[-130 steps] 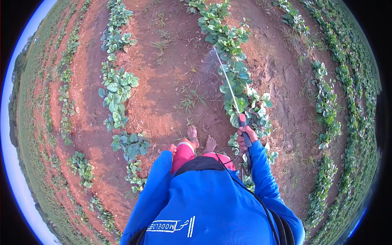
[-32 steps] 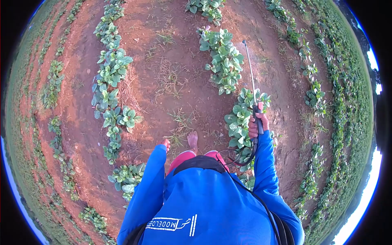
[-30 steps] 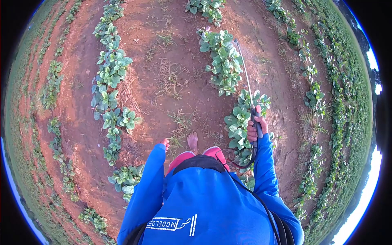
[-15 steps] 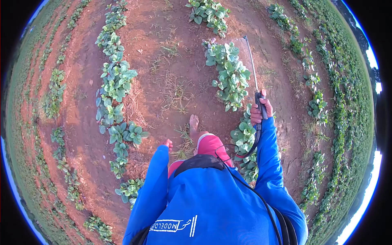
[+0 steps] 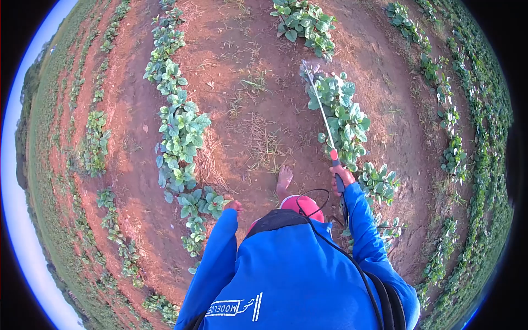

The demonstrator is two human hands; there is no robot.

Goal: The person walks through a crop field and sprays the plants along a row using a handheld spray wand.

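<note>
My right hand (image 5: 343,177) is wrapped round the dark handle of a spray wand (image 5: 323,113). The wand has a red collar and a long thin metal tube. Its tip reaches forward over the far end of a leafy plant clump (image 5: 347,118). A black hose (image 5: 311,212) loops near my waist below the handle. My left hand (image 5: 235,206) is curled closed in front of my body, close to a leafy plant (image 5: 212,202) in the left row. Whatever its fingers hold, if anything, is hidden.
Rows of green plants run forward on both sides, such as the left row (image 5: 179,132) and a right row (image 5: 454,157). Reddish soil (image 5: 231,110) with dry grass (image 5: 267,148) lies between them. My bare foot (image 5: 285,177) stands there. Black straps (image 5: 388,302) cross my right side.
The wand has swung left, its tip now over the plant clump instead of on its right side. My right hand has come lower and nearer my body. The view has turned slightly.
</note>
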